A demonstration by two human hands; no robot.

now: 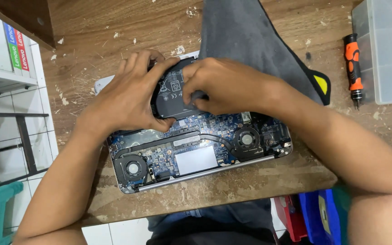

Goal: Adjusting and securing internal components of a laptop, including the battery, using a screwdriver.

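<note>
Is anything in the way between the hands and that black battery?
Nothing visible is. The left hand grips the black battery at its left edge, and the right hand presses on it directly, with a corner of the grey cloth pinched under its fingers.

A flat black laptop battery, marked with white symbols, is seen at the far half of an opened laptop. It is partly covered at both ends, above the exposed blue circuit board.

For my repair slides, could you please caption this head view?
Both hands, left hand and right hand, grip the black battery of an opened laptop.
</note>
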